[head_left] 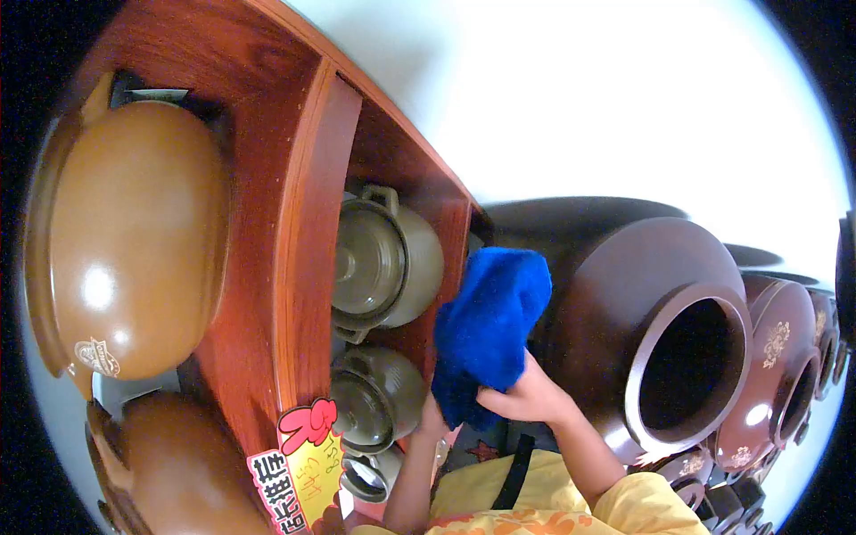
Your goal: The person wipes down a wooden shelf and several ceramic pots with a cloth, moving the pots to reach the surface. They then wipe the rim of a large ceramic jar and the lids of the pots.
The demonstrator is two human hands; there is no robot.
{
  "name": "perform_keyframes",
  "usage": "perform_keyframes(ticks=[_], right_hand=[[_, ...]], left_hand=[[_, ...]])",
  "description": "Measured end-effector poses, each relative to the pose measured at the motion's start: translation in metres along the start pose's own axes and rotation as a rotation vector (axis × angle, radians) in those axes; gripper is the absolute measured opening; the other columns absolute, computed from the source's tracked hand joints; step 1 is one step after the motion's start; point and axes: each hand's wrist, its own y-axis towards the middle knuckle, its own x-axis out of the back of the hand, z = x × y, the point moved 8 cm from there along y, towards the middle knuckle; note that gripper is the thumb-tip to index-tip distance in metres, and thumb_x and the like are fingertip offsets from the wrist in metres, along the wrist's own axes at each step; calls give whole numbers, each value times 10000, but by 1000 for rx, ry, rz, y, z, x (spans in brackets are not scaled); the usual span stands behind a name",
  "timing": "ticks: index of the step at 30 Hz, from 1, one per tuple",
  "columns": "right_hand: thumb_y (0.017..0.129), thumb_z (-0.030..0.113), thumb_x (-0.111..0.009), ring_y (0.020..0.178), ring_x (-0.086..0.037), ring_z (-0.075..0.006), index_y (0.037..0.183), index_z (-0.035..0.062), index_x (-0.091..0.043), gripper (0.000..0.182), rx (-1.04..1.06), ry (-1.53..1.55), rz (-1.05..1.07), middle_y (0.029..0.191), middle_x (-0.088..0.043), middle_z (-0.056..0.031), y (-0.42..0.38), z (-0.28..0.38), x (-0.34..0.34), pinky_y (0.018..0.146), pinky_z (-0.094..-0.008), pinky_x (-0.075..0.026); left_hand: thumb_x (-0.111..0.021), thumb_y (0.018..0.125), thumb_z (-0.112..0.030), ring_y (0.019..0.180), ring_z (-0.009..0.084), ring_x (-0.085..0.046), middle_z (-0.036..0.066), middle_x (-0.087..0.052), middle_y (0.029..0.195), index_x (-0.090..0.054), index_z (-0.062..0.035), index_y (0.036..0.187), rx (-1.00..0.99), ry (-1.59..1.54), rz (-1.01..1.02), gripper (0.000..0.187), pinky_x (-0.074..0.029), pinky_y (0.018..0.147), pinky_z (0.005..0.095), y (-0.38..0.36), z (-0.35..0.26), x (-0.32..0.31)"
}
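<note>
A bright blue plush cloth (490, 312) is bunched up in front of me, between the shelf and a large dark jar. My right hand (522, 392) is closed around its lower right side, with the thumb lying over the fabric. At the cloth's lower left edge is my left hand (432, 423), its fingers mostly hidden behind the cloth, so its grip cannot be made out. Nearest to that hand is an olive-green lidded pot (379, 399) on the shelf.
A reddish wooden shelf (308, 223) holds another green lidded pot (392, 259) and a large tan pot (143, 241). A yellow price sign (308, 468) hangs at its edge. Large dark brown jars (660, 259) with open mouths line the right side.
</note>
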Motion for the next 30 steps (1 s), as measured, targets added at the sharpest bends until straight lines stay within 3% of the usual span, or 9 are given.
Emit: perform_keyframes(ticks=[5, 7, 9, 11, 15, 18, 23, 25, 30], right_hand=[[668, -12, -568, 1078, -445, -391, 1102, 17, -524, 437, -43, -428, 37, 1100, -515, -200, 1, -36, -17, 946, -405, -352], [677, -7, -574, 1112, -401, -426, 1093, 18, -517, 421, -191, -450, 11, 1162, -472, -228, -6, -66, -20, 946, -437, -338], [700, 9, -582, 1098, -399, -425, 1089, 7, -502, 397, -231, -384, -136, 1178, -445, -233, -9, -78, -18, 941, -431, -331], [701, 20, -591, 1061, -388, -451, 1100, 9, -469, 417, -218, -433, -649, 1139, -438, -246, -17, -73, 11, 957, -477, -290], [596, 122, -769, 1119, -396, -353, 1217, -6, -349, 761, -189, -110, -795, 1164, -433, -178, -24, -127, -3, 992, -445, -262], [619, 172, -788, 1173, -360, -250, 1356, 14, -103, 1019, -191, 207, -818, 1249, -366, -136, -9, -135, 4, 1001, -361, -281], [552, 216, -835, 1177, -361, -266, 1356, 5, -101, 1109, -205, 318, -603, 1275, -338, -134, -11, -182, -30, 1005, -366, -279], [408, 293, -883, 1174, -385, -313, 1332, -12, -155, 1215, -118, 20, -449, 1269, -377, -182, -6, -182, -49, 1021, -398, -269], [405, 318, -869, 1244, -273, -359, 1334, -18, -169, 1211, -90, 181, -363, 1325, -290, -218, 23, -188, -79, 1056, -406, -195]], left_hand=[[-439, 871, -408, 1033, 256, -536, 93, -538, 1176, -445, -62, 1241, -46, -83, -150, 507, -430, 898, 409, 2, -25, 18], [-550, 815, -358, 1036, 273, -539, 133, -535, 1162, -462, -17, 1203, -356, 66, -410, 524, -437, 891, 406, -11, -65, 46], [-543, 802, -353, 1046, 296, -529, 140, -535, 1167, -471, -22, 1200, -414, -23, -393, 522, -428, 900, 429, -28, -90, 44], [-552, 774, -359, 1040, 334, -526, 151, -541, 1157, -496, -21, 1173, -567, -74, -410, 526, -418, 906, 459, -43, -117, 61], [-534, 800, -357, 1026, 326, -534, 142, -553, 1130, -511, -27, 1140, -710, 115, -492, 475, -422, 901, 455, -71, -138, 59], [-519, 823, -368, 1006, 315, -544, 130, -569, 1098, -526, -41, 1100, -813, 35, -533, 429, -431, 885, 447, -75, -153, 49], [-477, 855, -418, 952, 287, -566, 105, -590, 1046, -542, -77, 1053, -962, -47, -654, 400, -445, 862, 425, -79, -166, 49], [-473, 856, -428, 951, 284, -567, 98, -591, 1047, -548, -81, 1049, -1002, -17, -648, 404, -446, 862, 426, -75, -176, 51], [-472, 854, -435, 951, 273, -566, 80, -595, 1043, -563, -91, 1038, -937, -95, -663, 401, -447, 860, 425, -54, -189, 58]])
